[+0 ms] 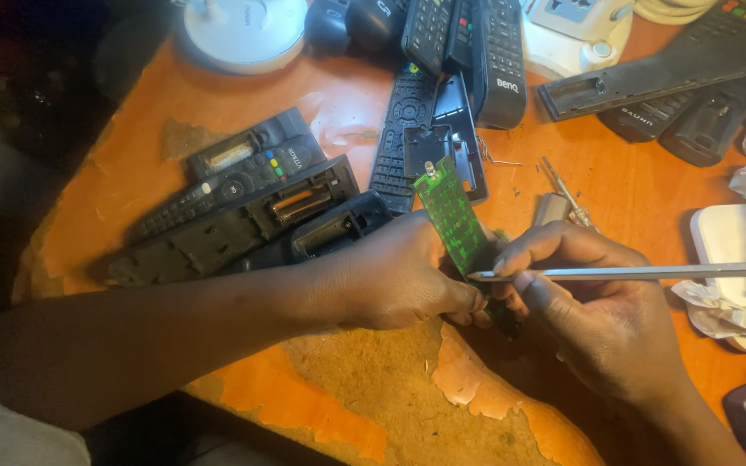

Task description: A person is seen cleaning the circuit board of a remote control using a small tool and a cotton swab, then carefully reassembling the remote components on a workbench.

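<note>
Left hand (399,276) pinches the lower end of a green circuit board (451,211), holding it tilted above the orange table (632,173). Right hand (580,293) grips a thin metal tool (649,272), fingers closed round the shaft, tip at the board's edge — exact contact point unclear. Board judged light, stiff, fragile — best held by its edges. Opened black remote shells (243,216) lie just beside.

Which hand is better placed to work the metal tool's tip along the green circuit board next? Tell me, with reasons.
Probably the right hand: it already pinches the metal tool, whose tip lies at the green circuit board's lower edge. The left hand is taken up gripping the board's lower end, steadying it.
</note>
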